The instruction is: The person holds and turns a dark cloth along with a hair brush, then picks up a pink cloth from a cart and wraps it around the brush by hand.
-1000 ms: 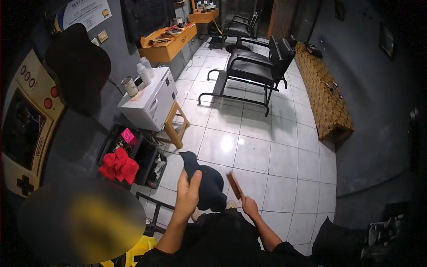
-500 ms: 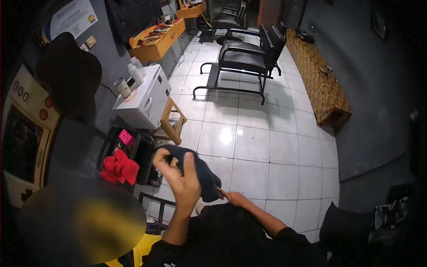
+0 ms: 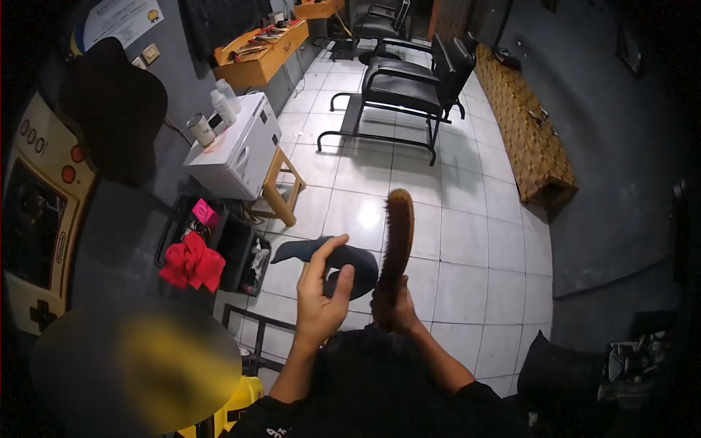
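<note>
A dark blue cap [image 3: 359,264] is held in my left hand [image 3: 321,303], its brim pointing left and its crown towards the right. My thumb and fingers press on the cap's near side. In my right hand [image 3: 398,306] is a wooden brush [image 3: 399,237] with dark bristles, standing upright just right of the cap. The bristles face left, towards the cap, with a narrow gap between them.
A white mini fridge [image 3: 234,150] with bottles stands on a wooden stool [image 3: 281,193] at the left. Below it, a red cloth [image 3: 192,263] lies on a black cart. Black chairs [image 3: 401,84] stand ahead; a woven bench [image 3: 522,128] lines the right wall.
The brush has risen from low beside the cap to an upright position with its bristles showing. My left hand has turned the cap, and its brim now points left.
</note>
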Tool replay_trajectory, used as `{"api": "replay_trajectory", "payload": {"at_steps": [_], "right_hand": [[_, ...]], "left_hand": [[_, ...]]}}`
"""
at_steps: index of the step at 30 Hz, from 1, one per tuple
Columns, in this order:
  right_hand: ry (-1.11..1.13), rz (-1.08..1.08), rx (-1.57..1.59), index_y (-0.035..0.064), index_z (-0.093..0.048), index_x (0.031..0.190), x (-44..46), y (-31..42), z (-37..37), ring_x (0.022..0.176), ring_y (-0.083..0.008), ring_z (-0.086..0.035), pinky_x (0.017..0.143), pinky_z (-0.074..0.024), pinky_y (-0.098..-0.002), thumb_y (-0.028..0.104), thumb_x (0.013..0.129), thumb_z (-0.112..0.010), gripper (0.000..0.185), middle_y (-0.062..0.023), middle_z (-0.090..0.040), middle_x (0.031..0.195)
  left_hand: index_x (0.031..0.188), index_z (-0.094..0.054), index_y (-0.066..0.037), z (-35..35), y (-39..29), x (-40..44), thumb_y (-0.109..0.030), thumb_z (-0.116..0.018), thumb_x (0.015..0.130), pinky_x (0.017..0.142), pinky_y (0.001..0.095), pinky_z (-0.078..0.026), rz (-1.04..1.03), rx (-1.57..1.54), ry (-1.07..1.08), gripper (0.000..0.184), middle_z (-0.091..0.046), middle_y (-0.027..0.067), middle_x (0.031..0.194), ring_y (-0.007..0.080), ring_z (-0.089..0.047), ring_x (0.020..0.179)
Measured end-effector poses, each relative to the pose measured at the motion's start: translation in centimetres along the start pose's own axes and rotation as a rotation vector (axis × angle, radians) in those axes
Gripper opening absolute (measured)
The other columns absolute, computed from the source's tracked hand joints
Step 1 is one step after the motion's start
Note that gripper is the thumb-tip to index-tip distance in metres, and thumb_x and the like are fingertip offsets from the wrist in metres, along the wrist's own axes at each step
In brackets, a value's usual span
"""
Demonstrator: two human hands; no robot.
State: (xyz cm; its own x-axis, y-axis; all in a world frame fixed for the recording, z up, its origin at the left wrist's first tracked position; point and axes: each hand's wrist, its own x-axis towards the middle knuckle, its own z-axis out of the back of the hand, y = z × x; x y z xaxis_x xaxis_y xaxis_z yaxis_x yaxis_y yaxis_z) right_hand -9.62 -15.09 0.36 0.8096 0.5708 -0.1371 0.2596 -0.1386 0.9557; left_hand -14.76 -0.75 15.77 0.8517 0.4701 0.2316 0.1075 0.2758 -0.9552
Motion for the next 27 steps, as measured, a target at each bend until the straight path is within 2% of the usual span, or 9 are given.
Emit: {"api": "replay_trajectory", "payload": {"at_steps": [3,10,15,18,19,22,23,26,27], "right_hand": [[0.176,-0.149,0.02,0.0016,-0.056,0.091,-0.3,1.8,-2.5,0.06,-0.0166,-0.046,0.058,-0.0414,-0.0298,0.054,0.093,-0.032,0.058,-0.0077,-0.049,0.063],[0.565,-0.024,-1.274,-0.0011,-0.06,0.093,0.0,-21.3,9.1,0.086,-0.0417,-0.058,0.073,-0.0451,-0.0474,0.052,0.092,-0.03,0.061,-0.0258,-0.06,0.084],[0.344,-0.608,-1.297,-0.0022,-0.063,0.087,-2.0,-19.0,11.5,0.083,-0.0446,-0.057,0.076,-0.0441,-0.0489,0.055,0.093,-0.024,0.069,-0.0256,-0.062,0.086],[0.207,-0.236,-1.108,-0.0036,-0.062,0.084,0.0,-20.0,11.3,0.083,-0.0447,-0.057,0.075,-0.0449,-0.0462,0.055,0.093,-0.023,0.071,-0.0263,-0.062,0.087],[0.067,-0.071,-0.947,-0.0004,-0.057,0.081,0.8,-16.9,9.6,0.059,-0.0348,-0.058,0.052,-0.0434,-0.0439,0.053,0.093,-0.026,0.063,-0.0182,-0.059,0.065],[-0.079,-0.319,-0.147,0.0118,-0.043,0.069,0.6,-0.7,0.7,0.04,-0.0084,-0.034,0.037,-0.0271,-0.0257,0.066,0.088,-0.021,0.062,0.003,-0.036,0.053],[-0.064,-0.321,0.03,0.0116,-0.044,0.07,0.1,1.9,-0.8,0.04,-0.0099,-0.035,0.036,-0.0274,-0.0272,0.067,0.087,-0.024,0.062,0.0028,-0.036,0.052],[0.162,-0.348,0.154,0.0106,-0.048,0.072,-0.9,5.2,-3.6,0.043,-0.0086,-0.037,0.038,-0.0286,-0.025,0.064,0.089,-0.023,0.061,0.0034,-0.036,0.054],[0.241,-0.276,0.027,0.0091,-0.05,0.077,-0.6,4.0,-3.3,0.046,-0.0122,-0.042,0.041,-0.0325,-0.0269,0.061,0.09,-0.024,0.06,0.0,-0.041,0.055]], "left_hand": [[0.118,-0.051,0.0,-1.0,-0.1,-0.1,-0.009,-0.056,0.087,0.077,0.0228,-0.043,-0.07,-0.054,0.027,0.033,-0.054,0.0083,0.103,0.0126,-0.053,0.085],[0.121,-0.048,0.005,2.2,-2.0,0.2,-0.006,-0.052,0.087,0.071,0.018,-0.039,-0.166,-0.208,-0.265,0.036,-0.053,0.0054,0.106,0.0056,-0.048,0.082],[0.13,-0.038,0.004,3.1,0.4,-0.1,0.0,-0.054,0.083,0.06,0.0146,-0.034,-0.107,-0.511,-0.224,0.05,-0.051,0.0,0.088,0.0022,-0.042,0.069],[0.135,-0.032,0.004,2.6,1.8,-0.4,0.005,-0.06,0.077,0.07,0.0179,-0.044,-0.12,-0.359,-0.192,0.064,-0.046,0.0089,0.123,0.0079,-0.05,0.086],[0.135,-0.032,0.003,2.3,1.4,-0.8,0.005,-0.063,0.075,0.077,0.0208,-0.045,-0.026,-0.373,-0.166,0.068,-0.033,0.0112,0.137,0.0109,-0.049,0.094],[0.136,-0.033,0.002,1.0,1.1,-1.1,0.0,-0.065,0.075,0.072,0.0171,-0.039,0.001,-0.206,-0.162,0.068,-0.048,0.0022,0.1,0.0063,-0.045,0.078],[0.136,-0.033,0.001,0.6,0.4,-1.2,-0.001,-0.065,0.076,0.07,0.0157,-0.037,0.048,-0.163,-0.14,0.068,-0.051,-0.0012,0.087,0.0051,-0.044,0.073],[0.137,-0.032,0.002,-0.7,0.7,-1.1,-0.007,-0.063,0.08,0.073,0.0196,-0.04,-0.036,-0.06,-0.14,0.066,-0.055,0.0008,0.089,0.0062,-0.047,0.079],[0.137,-0.031,0.002,-0.7,1.1,-0.9,-0.006,-0.059,0.082,0.081,0.0216,-0.04,-0.104,-0.034,-0.118,0.062,-0.057,0.0075,0.109,0.0093,-0.05,0.091]]}}
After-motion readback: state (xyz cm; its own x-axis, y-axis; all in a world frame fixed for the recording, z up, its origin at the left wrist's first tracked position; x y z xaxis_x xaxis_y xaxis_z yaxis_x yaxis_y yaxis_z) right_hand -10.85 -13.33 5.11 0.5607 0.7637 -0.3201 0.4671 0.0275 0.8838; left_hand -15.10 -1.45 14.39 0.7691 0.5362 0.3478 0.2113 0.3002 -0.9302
